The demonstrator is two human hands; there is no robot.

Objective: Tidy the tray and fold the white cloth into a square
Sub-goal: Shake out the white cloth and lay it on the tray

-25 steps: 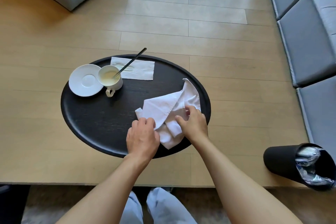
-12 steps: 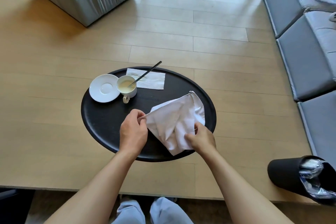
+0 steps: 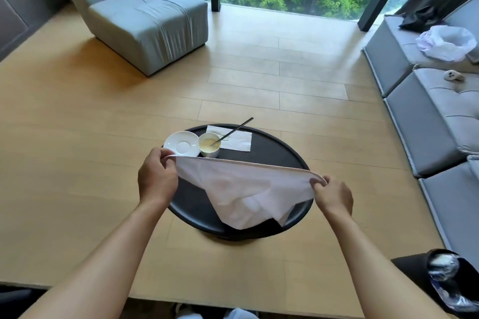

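A white cloth hangs stretched in the air above a round black tray. My left hand pinches its left corner and my right hand pinches its right corner. The cloth's lower part sags toward the tray's near edge and hides the tray's middle. At the tray's far left stand a white saucer and a white cup of pale liquid with a dark spoon leaning in it. A white paper napkin lies flat behind the cup.
The tray rests on a wide light wooden surface. A black bin with a plastic liner stands at the near right. Grey sofa cushions run along the right, a grey armchair sits at the back left.
Both hands lifted the cloth off the tray and pulled apart, spreading it from a crumpled heap into a stretched sheet. The camera tilted up, showing more of the room.
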